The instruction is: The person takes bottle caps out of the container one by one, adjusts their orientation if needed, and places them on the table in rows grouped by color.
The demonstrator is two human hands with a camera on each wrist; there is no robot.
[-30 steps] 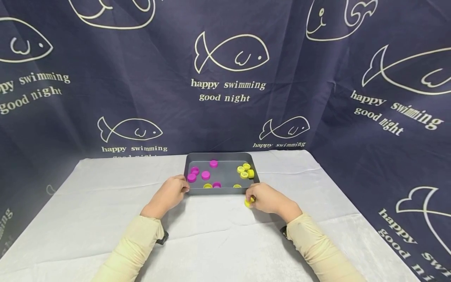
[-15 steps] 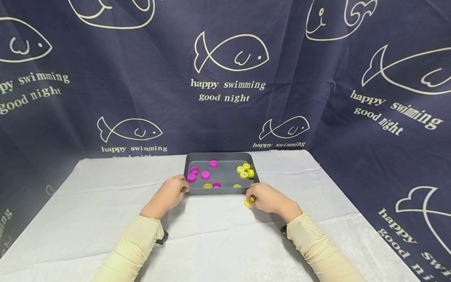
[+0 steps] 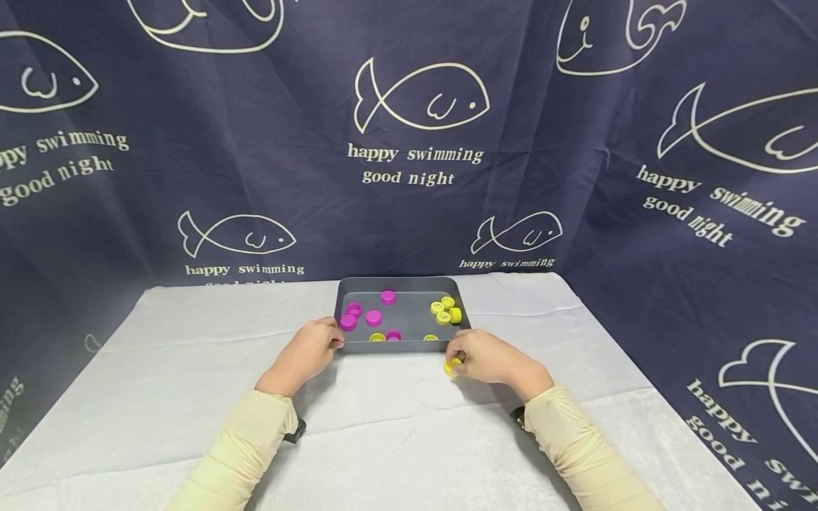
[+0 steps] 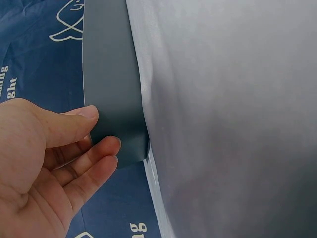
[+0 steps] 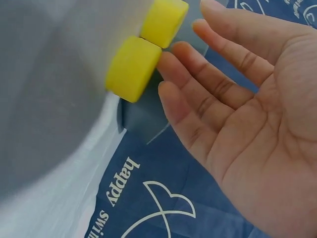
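Yellow caps (image 3: pixel 450 368) partly behind right-hand fingers (image 3: pixel 456 347)

Clock around tray (image 3: pixel 396 347), head view: 6 is open tablecloth (image 3: pixel 402 433) between the sleeves (image 3: pixel 233 447), passable. 12 blocked by curtain (image 3: pixel 409 234). Left hand (image 3: pixel 309 353) occupies 8, right hand (image 3: pixel 491 358) 4; two yellow caps (image 5: pixel 132 69) obstruct 5. Inside: bare middle floor, magenta caps (image 3: pixel 373 318) crowding 9, yellow cluster (image 3: pixel 443 318) 3.

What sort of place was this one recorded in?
Likely a makeshift recording booth, though I can't be certain: navy curtains printed with fish and lettering hang behind and either side of a white-clothed table, which bears a gray tray holding magenta caps and yellow caps.
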